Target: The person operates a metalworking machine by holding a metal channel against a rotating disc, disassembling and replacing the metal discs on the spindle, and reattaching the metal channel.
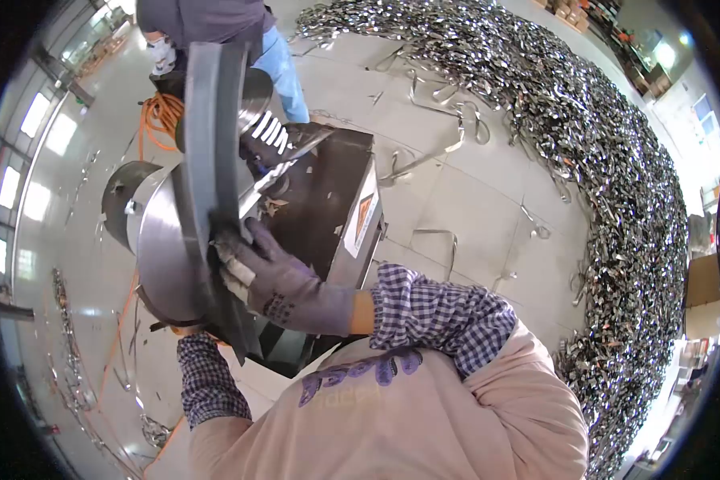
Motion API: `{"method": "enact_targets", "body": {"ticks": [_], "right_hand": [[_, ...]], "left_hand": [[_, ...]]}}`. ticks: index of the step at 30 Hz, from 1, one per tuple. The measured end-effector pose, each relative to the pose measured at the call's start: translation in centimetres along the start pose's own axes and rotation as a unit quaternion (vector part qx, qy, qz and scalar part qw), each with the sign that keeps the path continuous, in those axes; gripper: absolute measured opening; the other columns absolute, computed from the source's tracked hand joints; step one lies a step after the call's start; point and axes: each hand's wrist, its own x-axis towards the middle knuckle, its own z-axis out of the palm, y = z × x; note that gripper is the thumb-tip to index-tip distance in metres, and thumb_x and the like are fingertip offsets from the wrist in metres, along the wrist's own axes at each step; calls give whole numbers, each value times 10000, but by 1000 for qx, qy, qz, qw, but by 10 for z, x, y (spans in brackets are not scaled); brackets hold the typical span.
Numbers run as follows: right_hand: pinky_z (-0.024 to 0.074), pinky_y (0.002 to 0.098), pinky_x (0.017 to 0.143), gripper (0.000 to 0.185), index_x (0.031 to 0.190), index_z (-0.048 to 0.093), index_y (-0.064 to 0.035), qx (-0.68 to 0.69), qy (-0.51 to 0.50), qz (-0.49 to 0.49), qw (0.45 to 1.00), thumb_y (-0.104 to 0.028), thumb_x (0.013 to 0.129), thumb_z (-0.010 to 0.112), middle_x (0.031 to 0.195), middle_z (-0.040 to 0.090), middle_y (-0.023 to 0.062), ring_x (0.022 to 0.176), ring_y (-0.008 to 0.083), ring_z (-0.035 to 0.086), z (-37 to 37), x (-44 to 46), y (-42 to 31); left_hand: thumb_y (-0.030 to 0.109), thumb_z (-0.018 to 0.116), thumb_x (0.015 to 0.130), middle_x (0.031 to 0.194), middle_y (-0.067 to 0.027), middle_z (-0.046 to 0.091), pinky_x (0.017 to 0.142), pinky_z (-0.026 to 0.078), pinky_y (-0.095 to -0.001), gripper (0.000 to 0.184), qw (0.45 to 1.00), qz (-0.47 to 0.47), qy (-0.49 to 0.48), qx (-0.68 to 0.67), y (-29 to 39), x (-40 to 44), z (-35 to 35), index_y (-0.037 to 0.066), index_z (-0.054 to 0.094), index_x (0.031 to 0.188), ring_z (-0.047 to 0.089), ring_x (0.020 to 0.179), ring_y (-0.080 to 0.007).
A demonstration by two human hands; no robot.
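Note:
My right hand point(296, 288), in a grey-purple glove with dark, worn fingertips, grips the near edge of a long dark curved band point(214, 152). The band stands upright across a shiny metal drum point(166, 248). Low at the drum's near side is my left hand point(188, 329); only a bit at the wrist shows, and its fingers are hidden behind the drum and band. Beyond my right hand is a dark machine box point(316, 208) with a white and orange label point(363, 220). Bright strips of metal point(284, 170) lie on top of it.
Another person point(208, 20) stands at the machine's far side. A large heap of shiny metal scraps point(616, 208) curves around the right. Loose metal strips point(436, 156) lie on the tiled floor. An orange hose point(162, 120) hangs coiled at the far left of the machine.

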Motion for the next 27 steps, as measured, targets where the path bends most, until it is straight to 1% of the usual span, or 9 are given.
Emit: {"method": "enact_targets", "body": {"ticks": [1, 2, 5, 6, 9, 12, 18, 22, 27], "right_hand": [[248, 595, 1040, 372, 1053, 596, -42, 1, 3, 5, 1000, -208, 732, 509, 1214, 490, 207, 1236, 361, 376, -3, 3, -2], [243, 594, 1040, 400, 1068, 593, -44, -11, -24, -4, 1000, -230, 720, 528, 1228, 478, 208, 1241, 360, 371, -10, 4, 0], [253, 592, 1034, 443, 1079, 589, -48, -32, -30, -19, 999, -274, 699, 555, 1255, 450, 219, 1246, 360, 365, -7, 4, 1], [256, 590, 1032, 489, 1083, 581, -47, -15, -47, -23, 999, -313, 672, 582, 1265, 430, 234, 1246, 364, 366, -11, 4, 2], [233, 595, 1039, 504, 1095, 568, -47, -21, -23, -21, 999, -334, 681, 592, 1271, 419, 239, 1261, 366, 344, -4, 1, 1], [232, 597, 1038, 514, 1106, 557, -47, -38, -29, -24, 999, -339, 684, 591, 1265, 422, 235, 1260, 363, 346, -6, 2, 0], [238, 621, 1020, 511, 1099, 551, -41, -18, -23, -17, 999, -347, 692, 591, 1269, 419, 232, 1264, 362, 340, -3, 0, -1], [229, 633, 1014, 514, 1102, 550, -48, -39, -32, -17, 999, -367, 703, 601, 1285, 409, 223, 1272, 361, 326, -6, 1, -1], [243, 635, 1002, 544, 1104, 554, -59, -13, -25, -6, 1000, -385, 674, 622, 1293, 403, 220, 1274, 354, 326, -7, 1, -2]], "left_hand": [[320, 551, 880, 1140, -165, 557, 892, 426, -379, 414, 1000, -2, 1, 0, -1, -3, -4, 19, 521, 1163, 525, 1051, -257], [318, 551, 880, 1139, -165, 558, 892, 426, -378, 412, 1000, -2, 3, 0, -1, -4, -5, 18, 523, 1162, 525, 1051, -257], [311, 553, 879, 1134, -165, 563, 894, 425, -374, 406, 1000, -4, 7, -1, -4, -9, -12, 16, 528, 1157, 528, 1051, -258], [309, 553, 879, 1133, -165, 565, 894, 425, -373, 403, 1000, -6, 7, -3, -4, -11, -16, 16, 530, 1155, 529, 1051, -258], [302, 555, 878, 1128, -165, 570, 896, 424, -369, 397, 1000, -13, 2, -10, -10, -12, -18, 14, 535, 1150, 531, 1052, -258], [295, 556, 877, 1124, -165, 574, 897, 424, -365, 390, 1000, -18, -2, -16, -14, -12, -22, 12, 541, 1145, 534, 1052, -258], [281, 559, 876, 1114, -165, 584, 900, 423, -357, 377, 1000, -18, -5, -20, -17, -11, -27, 8, 552, 1135, 539, 1053, -258], [272, 560, 875, 1108, -165, 590, 902, 422, -352, 368, 1000, -14, -8, -19, -16, -8, -21, 5, 559, 1128, 542, 1053, -258], [261, 562, 874, 1101, -165, 598, 904, 421, -345, 358, 1000, -4, -11, -6, -12, -6, -15, 2, 568, 1120, 546, 1054, -258]]}}
